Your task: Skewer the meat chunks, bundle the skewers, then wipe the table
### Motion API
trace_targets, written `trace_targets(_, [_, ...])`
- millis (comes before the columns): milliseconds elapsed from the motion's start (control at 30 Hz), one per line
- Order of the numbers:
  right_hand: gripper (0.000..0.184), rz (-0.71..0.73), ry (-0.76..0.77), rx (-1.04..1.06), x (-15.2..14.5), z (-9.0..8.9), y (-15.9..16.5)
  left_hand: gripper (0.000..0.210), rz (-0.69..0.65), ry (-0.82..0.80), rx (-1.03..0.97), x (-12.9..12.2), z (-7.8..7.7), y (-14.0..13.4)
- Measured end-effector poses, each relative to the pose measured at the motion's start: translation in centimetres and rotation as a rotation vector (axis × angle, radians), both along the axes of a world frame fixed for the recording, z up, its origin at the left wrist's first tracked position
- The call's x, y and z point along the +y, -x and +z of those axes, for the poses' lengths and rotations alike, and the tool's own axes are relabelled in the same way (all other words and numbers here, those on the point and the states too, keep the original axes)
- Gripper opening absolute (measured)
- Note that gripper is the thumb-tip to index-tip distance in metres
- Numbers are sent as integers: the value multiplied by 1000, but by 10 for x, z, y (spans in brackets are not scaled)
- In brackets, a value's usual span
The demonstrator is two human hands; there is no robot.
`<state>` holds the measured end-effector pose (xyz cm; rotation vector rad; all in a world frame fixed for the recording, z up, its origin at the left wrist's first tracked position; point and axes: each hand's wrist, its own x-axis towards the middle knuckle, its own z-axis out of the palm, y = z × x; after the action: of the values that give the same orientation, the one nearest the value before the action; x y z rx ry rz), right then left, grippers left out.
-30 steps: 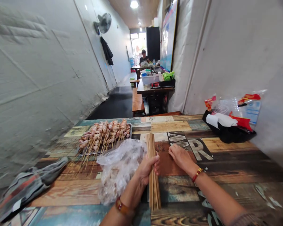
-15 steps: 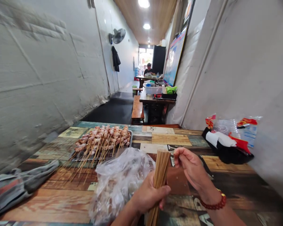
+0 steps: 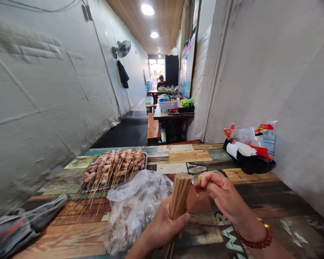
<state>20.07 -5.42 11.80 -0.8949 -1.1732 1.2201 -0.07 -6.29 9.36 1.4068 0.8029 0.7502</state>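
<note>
My left hand (image 3: 167, 217) is wrapped round a thick bundle of thin wooden skewers (image 3: 180, 196), held nearly upright and leaning a little to the right at the top. Just right of the bundle's upper end is my right hand (image 3: 223, 196), fingers curled and pinched together. What its fingertips hold, if anything, I cannot make out. A red bead bracelet (image 3: 256, 235) circles that wrist. Left of the bundle lies a crumpled clear plastic bag (image 3: 139, 212), its contents blurred by the plastic. Behind the bag, skewers threaded with raw meat (image 3: 116, 165) are heaped on a metal tray (image 3: 146, 158).
A grey cloth (image 3: 29, 223) lies at the left on the patchwork-patterned table (image 3: 70, 230). At the back right, a black container (image 3: 253, 162) holds plastic packets. Beyond are a bench (image 3: 153, 127), another table (image 3: 174, 116) with boxes, and a seated person (image 3: 161, 82).
The view has turned slightly to the right, so the room and table things appear further left. My left hand still grips the skewer bundle, and my right hand stays pinched beside its top.
</note>
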Motion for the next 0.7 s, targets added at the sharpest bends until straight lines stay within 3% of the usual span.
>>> trace_targets(100, [11, 42, -8, -10, -12, 5, -5, 47, 21, 79, -85, -2, -6, -8])
trace_targets(267, [39, 214, 81, 49, -31, 0, -7, 51, 90, 238, -296, -10, -2, -22])
trace_targets(400, [53, 283, 19, -8, -36, -14, -4, 59, 76, 306, -328, -20, 6, -35])
trace_targets(567, [49, 160, -107, -192, -31, -27, -2, 45, 201, 218, -200, -26, 0, -50])
trace_targets(700, [45, 19, -327, -583, -40, -23, -4, 42, 312, 113, -2, -28, -6, -49])
